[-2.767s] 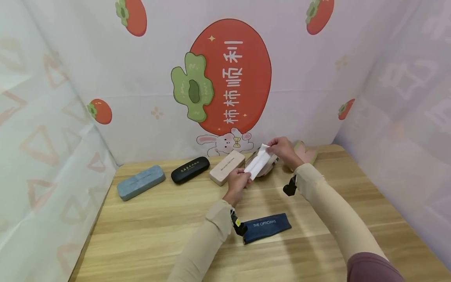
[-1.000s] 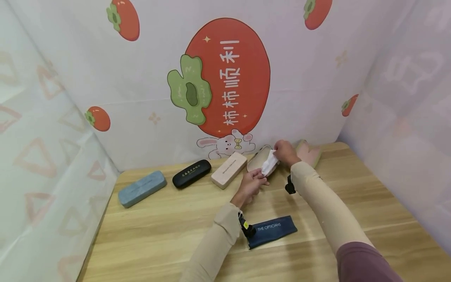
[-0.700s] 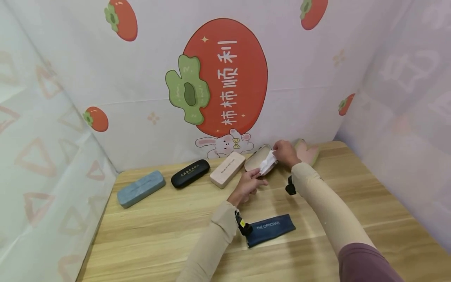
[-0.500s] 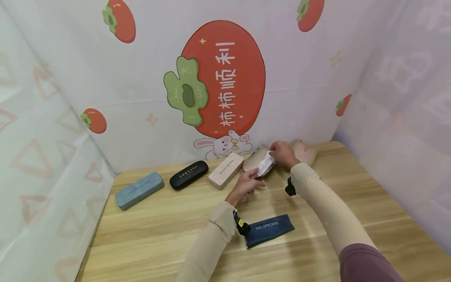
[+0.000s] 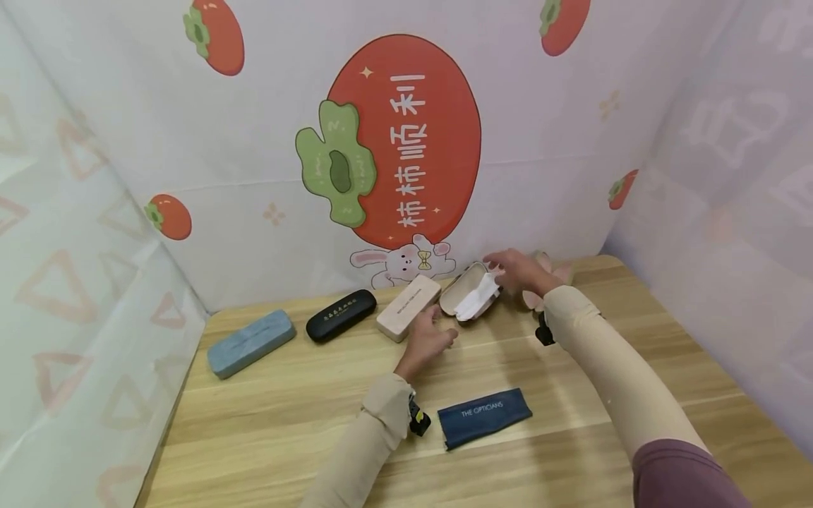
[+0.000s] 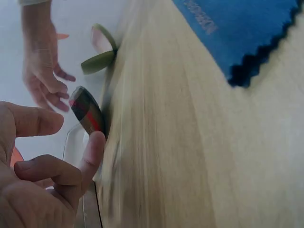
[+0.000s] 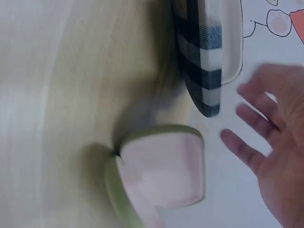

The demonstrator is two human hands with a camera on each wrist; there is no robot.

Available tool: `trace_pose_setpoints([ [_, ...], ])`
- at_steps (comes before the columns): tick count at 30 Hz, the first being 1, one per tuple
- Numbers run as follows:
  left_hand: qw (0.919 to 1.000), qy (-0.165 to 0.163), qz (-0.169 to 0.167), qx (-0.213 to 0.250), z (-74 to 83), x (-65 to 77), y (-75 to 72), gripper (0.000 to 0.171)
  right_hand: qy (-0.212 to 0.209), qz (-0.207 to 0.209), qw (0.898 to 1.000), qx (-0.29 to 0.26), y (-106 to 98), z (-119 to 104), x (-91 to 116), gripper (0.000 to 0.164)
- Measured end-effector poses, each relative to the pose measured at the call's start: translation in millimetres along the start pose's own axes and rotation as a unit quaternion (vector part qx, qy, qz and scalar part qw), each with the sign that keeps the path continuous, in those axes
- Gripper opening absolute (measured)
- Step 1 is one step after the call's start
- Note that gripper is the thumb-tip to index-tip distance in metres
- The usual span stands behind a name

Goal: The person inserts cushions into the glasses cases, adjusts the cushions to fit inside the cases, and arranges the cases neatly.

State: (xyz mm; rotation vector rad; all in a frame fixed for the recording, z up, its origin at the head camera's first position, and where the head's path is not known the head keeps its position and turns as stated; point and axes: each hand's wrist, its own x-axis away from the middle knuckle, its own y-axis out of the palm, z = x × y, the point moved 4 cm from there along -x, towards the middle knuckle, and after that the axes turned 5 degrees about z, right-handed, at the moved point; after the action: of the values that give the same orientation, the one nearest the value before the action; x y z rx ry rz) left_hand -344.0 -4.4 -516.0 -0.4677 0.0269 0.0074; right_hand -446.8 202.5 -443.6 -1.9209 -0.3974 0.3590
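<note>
A plaid glasses case point(image 5: 454, 291) stands open near the back wall, and a folded white cloth point(image 5: 478, 298) lies in it. My left hand point(image 5: 427, 342) is in front of a beige glasses case point(image 5: 408, 307), its fingers loosely bent and holding nothing. Above the right end of the plaid case hovers my right hand point(image 5: 517, 271), apart from the cloth. In the right wrist view its fingers are spread, beside the checked outside of the plaid case point(image 7: 199, 57). A green case with pink lining point(image 7: 164, 166) stands open nearby, partly hidden by the right hand in the head view.
To the left on the wooden table point(image 5: 286, 423) are a black glasses case point(image 5: 341, 315) and a light blue one point(image 5: 251, 343), both closed. A navy cloth marked "THE OPTICIANS" point(image 5: 485, 418) lies nearer the front. The printed backdrop point(image 5: 254, 261) rises behind the cases.
Both hands held the white cloth and lowered it into the plaid case. They have since let go: the left hand moved left, the right hand lifted slightly to the right.
</note>
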Motion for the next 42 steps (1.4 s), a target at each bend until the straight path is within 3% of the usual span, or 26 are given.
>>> trace_pose_setpoints([
  [2, 0.9990, 0.006, 0.011, -0.043, 0.5, 0.4, 2.5, 0.082, -0.012, -0.053, 0.998, 0.031, 2.6, -4.8, 1.1, 0.066],
  [4, 0.9985, -0.005, 0.014, -0.052, 1.4, 1.3, 6.3, 0.096, -0.020, -0.083, 0.994, 0.063, 5.6, -9.8, 2.8, 0.081],
  [7, 0.9982, -0.032, 0.018, -0.048, 1.7, 1.9, 13.0, 0.110, -0.044, -0.094, 0.989, 0.108, 10.8, -18.6, 5.1, 0.096],
  [11, 0.9981, -0.040, 0.019, -0.043, 3.2, 1.5, 23.3, 0.113, -0.073, -0.108, 0.979, 0.155, 19.0, -27.4, 7.9, 0.105],
  [14, 0.9978, -0.039, 0.023, -0.048, 5.0, 0.1, 27.5, 0.112, -0.091, -0.120, 0.973, 0.176, 23.4, -31.7, 6.4, 0.104],
  [19, 0.9967, -0.040, 0.041, -0.058, 8.1, -2.1, 26.1, 0.113, -0.099, -0.122, 0.973, 0.170, 25.3, -32.1, -2.0, 0.095],
  [23, 0.9964, -0.015, 0.054, -0.064, 10.2, -2.4, 23.0, 0.107, -0.121, -0.104, 0.972, 0.176, 23.6, -30.8, -4.7, 0.093],
  [27, 0.9920, -0.002, 0.091, -0.087, 9.8, -4.7, 24.2, 0.097, -0.145, -0.094, 0.966, 0.192, 23.8, -32.8, -3.3, 0.095],
  [32, 0.9857, -0.028, 0.125, -0.110, 11.9, -10.1, 28.2, 0.097, -0.097, -0.137, 0.973, 0.158, 28.8, -30.0, -4.8, 0.099],
  [35, 0.9841, -0.032, 0.127, -0.119, 14.5, -11.9, 26.4, 0.098, -0.081, -0.150, 0.975, 0.143, 29.5, -28.7, -6.3, 0.100],
  [38, 0.9804, -0.017, 0.126, -0.150, 16.1, -11.6, 23.4, 0.098, -0.099, -0.153, 0.968, 0.170, 27.4, -27.7, -6.0, 0.104],
  [42, 0.9688, 0.030, 0.135, -0.206, 19.2, -10.4, 20.4, 0.097, -0.105, -0.150, 0.964, 0.192, 22.0, -23.0, -3.5, 0.108],
])
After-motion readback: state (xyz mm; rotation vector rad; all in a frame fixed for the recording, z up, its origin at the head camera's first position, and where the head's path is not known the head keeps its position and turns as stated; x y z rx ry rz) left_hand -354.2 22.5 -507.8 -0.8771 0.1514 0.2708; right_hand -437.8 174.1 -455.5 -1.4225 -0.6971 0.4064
